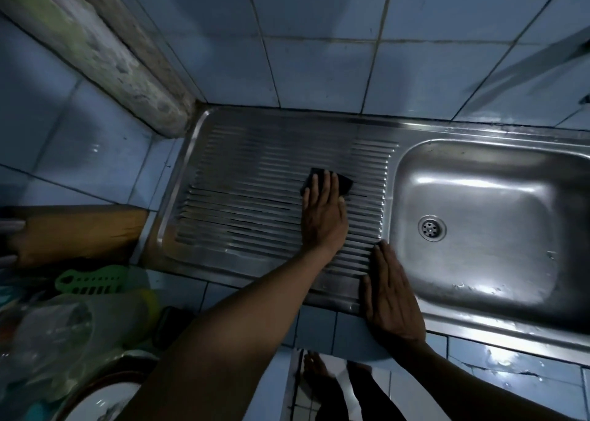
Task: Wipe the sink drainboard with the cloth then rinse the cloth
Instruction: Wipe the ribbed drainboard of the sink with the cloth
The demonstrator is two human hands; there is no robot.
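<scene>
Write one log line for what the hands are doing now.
step: wiping | left hand: presses dark cloth on ribbed drainboard | right hand: flat on sink's front edge | rinse: not yet done

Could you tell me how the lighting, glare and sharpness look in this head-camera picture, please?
Head view: dim and blue-tinted; glare streaks the basin and the wet tiles at lower right; wide-angle bending curves the wall tiles; the clutter at lower left is blurred, while the left hand, cloth and drainboard are fairly sharp.
</scene>
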